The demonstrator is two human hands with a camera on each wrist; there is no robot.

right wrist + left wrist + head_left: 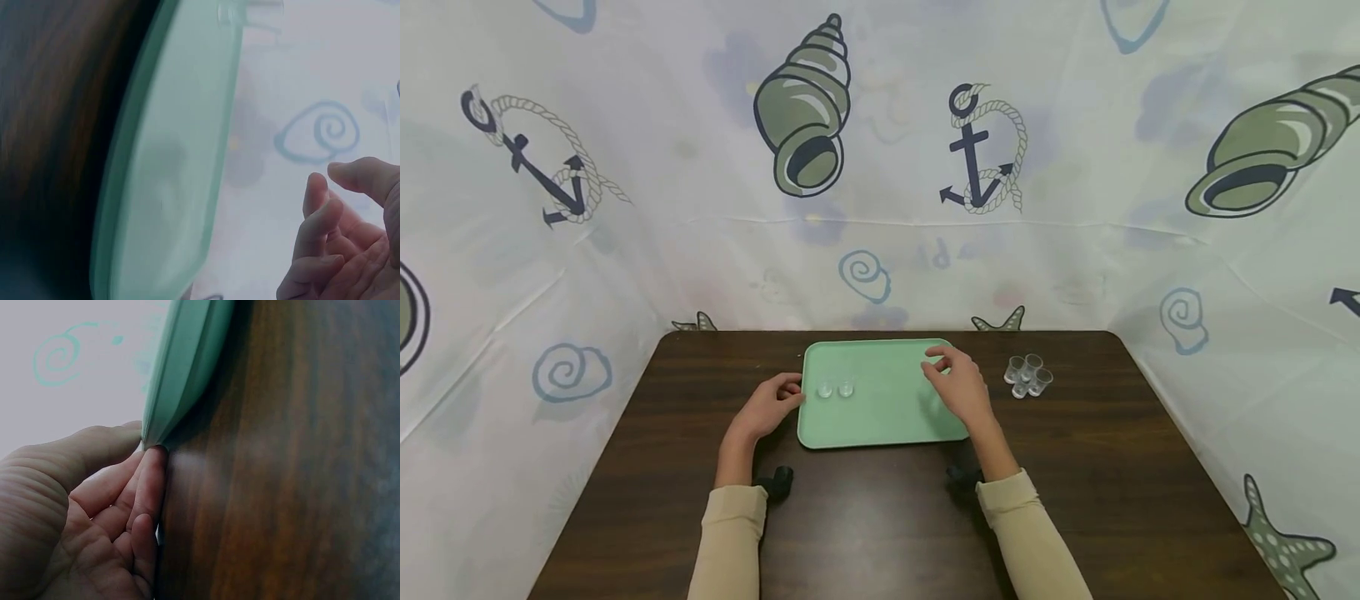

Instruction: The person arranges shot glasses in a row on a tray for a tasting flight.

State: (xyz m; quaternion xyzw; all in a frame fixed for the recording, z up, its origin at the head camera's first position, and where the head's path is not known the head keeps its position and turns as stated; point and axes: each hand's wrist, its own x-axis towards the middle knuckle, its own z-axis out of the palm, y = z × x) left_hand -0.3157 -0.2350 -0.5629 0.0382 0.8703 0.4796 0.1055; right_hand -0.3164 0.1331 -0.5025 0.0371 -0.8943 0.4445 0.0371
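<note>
A green rectangular tray (pixel 880 421) lies on the table. My left hand (pixel 771 406) pinches its left edge; in the left wrist view the thumb (pixel 103 444) is on one side of the tray rim (pixel 181 375), the fingers on the other. On the tray's left half stand two small clear cups, one cup (pixel 824 389) beside another cup (pixel 846 388). Above the tray's right part hovers my right hand (pixel 961 390), its fingers loosely bent. The right wrist view shows a small gap between thumb and fingertips, with nothing held there.
Several more clear cups (pixel 1032 364) stand in a cluster on the dark wooden table (pixel 1112 467), right of the tray. A white cloth (pixel 910 275) printed with shells and anchors hangs behind the table and along both sides.
</note>
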